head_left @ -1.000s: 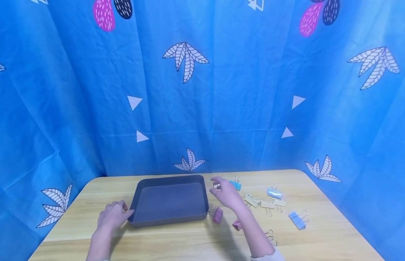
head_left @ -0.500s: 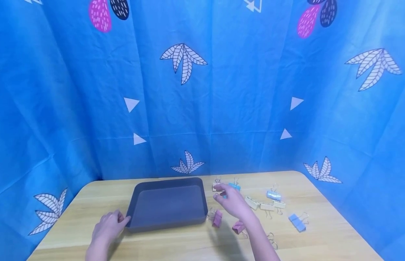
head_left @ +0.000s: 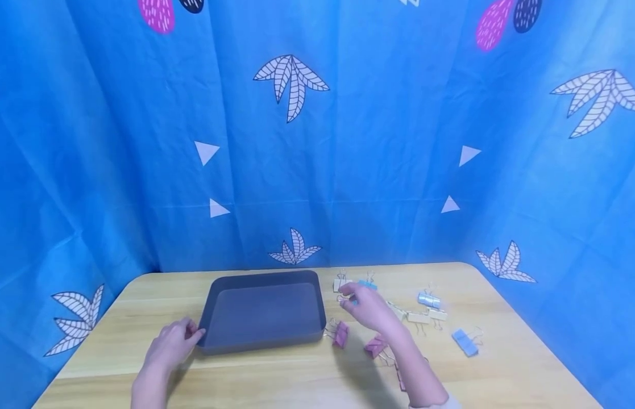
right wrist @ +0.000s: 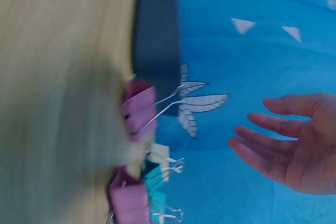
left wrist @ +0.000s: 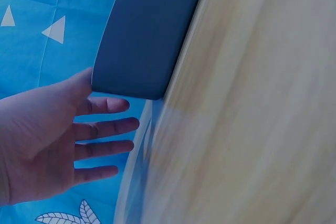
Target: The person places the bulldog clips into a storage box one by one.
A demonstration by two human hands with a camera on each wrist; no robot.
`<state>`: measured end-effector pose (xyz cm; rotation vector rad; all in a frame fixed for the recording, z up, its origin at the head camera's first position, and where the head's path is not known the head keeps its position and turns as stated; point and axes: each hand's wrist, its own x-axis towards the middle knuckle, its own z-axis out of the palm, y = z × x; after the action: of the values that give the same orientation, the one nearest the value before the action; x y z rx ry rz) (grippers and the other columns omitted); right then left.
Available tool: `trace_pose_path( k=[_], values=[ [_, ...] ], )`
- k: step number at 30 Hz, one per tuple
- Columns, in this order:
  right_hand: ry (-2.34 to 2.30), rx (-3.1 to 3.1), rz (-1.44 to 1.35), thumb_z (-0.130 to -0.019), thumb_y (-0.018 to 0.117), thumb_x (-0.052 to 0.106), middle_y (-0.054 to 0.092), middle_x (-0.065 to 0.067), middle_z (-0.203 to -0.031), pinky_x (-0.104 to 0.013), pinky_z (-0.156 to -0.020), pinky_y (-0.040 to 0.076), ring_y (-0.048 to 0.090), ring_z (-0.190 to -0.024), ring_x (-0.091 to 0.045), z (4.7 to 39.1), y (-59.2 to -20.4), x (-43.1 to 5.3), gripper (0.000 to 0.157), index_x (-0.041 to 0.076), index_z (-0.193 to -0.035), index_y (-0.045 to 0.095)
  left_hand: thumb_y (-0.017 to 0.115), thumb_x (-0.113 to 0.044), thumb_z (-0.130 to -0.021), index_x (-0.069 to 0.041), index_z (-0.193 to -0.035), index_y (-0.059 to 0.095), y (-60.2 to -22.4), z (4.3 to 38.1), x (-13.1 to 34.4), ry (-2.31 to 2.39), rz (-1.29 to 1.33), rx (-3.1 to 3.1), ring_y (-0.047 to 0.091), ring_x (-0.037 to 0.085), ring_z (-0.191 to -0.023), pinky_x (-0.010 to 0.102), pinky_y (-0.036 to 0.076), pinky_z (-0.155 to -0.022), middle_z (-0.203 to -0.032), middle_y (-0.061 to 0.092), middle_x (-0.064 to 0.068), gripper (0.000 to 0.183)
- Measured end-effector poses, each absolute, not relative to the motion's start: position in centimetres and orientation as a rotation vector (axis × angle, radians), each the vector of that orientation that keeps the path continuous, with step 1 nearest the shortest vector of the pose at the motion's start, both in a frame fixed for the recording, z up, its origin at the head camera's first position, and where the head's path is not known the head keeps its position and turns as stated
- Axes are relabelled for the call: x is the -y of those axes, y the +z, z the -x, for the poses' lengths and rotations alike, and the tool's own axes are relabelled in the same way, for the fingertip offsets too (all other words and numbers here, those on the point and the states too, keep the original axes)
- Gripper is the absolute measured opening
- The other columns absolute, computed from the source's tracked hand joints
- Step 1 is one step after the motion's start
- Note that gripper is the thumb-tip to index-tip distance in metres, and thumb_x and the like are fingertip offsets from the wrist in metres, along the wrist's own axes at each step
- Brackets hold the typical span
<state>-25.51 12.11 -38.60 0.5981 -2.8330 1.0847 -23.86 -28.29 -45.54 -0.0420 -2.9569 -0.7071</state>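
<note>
A dark grey rectangular tray lies on the table, with nothing in it. My left hand touches its near left corner; in the left wrist view the thumb is at the tray's edge and the other fingers extend straight. Right of the tray, my right hand hovers over scattered binder clips, holding nothing, fingers loosely bent. Near it are a cream binder clip, a teal binder clip and a pink binder clip. Another pink binder clip lies below the wrist. The right forearm partly covers a further pink clip.
Farther right lie several cream binder clips, a shiny light-blue binder clip and a blue binder clip. A blue patterned curtain surrounds the wooden table at the back and sides.
My right hand has moved right, away from the tray's edge, uncovering the cream clip at the back. My left hand stays at the tray's corner.
</note>
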Motion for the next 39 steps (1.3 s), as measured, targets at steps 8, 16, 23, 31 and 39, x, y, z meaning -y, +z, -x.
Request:
trace_pose_path(
  k=[8, 16, 23, 31, 39],
  values=[
    [0.974, 3.050, -0.557, -0.079, 0.060, -0.005, 0.058, -0.019, -0.112, -0.048, -0.085, 0.045, 0.055, -0.102, -0.037, 26.2, -40.8, -11.3, 0.035, -0.001, -0.114, 0.058, 0.060, -0.015, -0.086, 0.001, -0.104, 0.058, -45.4, 24.0, 28.0, -0.665, 0.104, 2.961, 0.051, 0.041, -0.091, 0.056, 0.042, -0.073, -0.090, 0.059, 0.011, 0.025],
    [1.012, 3.087, -0.534, -0.067, 0.071, -0.004, 0.058, -0.015, -0.113, -0.053, -0.087, 0.042, 0.052, -0.105, -0.039, 26.7, -43.4, -10.9, 0.049, 0.000, -0.114, 0.058, 0.059, -0.015, -0.086, 0.002, -0.107, 0.057, -45.5, 24.1, 27.8, -0.675, 0.094, 2.983, 0.051, 0.041, -0.092, 0.056, 0.042, -0.075, -0.091, 0.057, 0.011, 0.026],
    [0.858, 3.094, -0.647, -0.073, 0.069, -0.001, 0.062, 0.000, -0.079, -0.042, -0.076, 0.049, 0.059, -0.076, -0.021, 27.2, -44.0, -11.0, 0.017, 0.006, -0.088, 0.066, 0.059, -0.013, -0.085, 0.000, -0.101, 0.058, -45.3, 23.9, 27.7, -0.670, 0.108, 2.963, 0.052, 0.038, -0.089, 0.053, 0.043, -0.072, -0.089, 0.056, 0.010, 0.021],
    [0.921, 3.091, -0.666, -0.070, 0.064, -0.010, 0.057, 0.003, -0.074, -0.036, -0.068, 0.048, 0.054, -0.072, -0.017, 27.2, -43.9, -11.8, 0.021, 0.011, -0.076, 0.060, 0.059, -0.013, -0.086, -0.003, -0.095, 0.057, -45.3, 24.1, 27.8, -0.683, 0.100, 2.971, 0.051, 0.035, -0.088, 0.051, 0.044, -0.071, -0.088, 0.055, 0.009, 0.014],
    [0.882, 3.065, -0.788, -0.072, 0.061, -0.011, 0.055, 0.004, -0.076, -0.032, -0.066, 0.047, 0.053, -0.072, -0.016, 26.9, -42.2, -12.5, 0.024, 0.011, -0.077, 0.057, 0.058, -0.012, -0.086, -0.004, -0.093, 0.056, -45.4, 24.1, 27.7, -0.699, 0.112, 2.966, 0.051, 0.034, -0.087, 0.050, 0.043, -0.070, -0.087, 0.055, 0.009, 0.011]
  ],
)
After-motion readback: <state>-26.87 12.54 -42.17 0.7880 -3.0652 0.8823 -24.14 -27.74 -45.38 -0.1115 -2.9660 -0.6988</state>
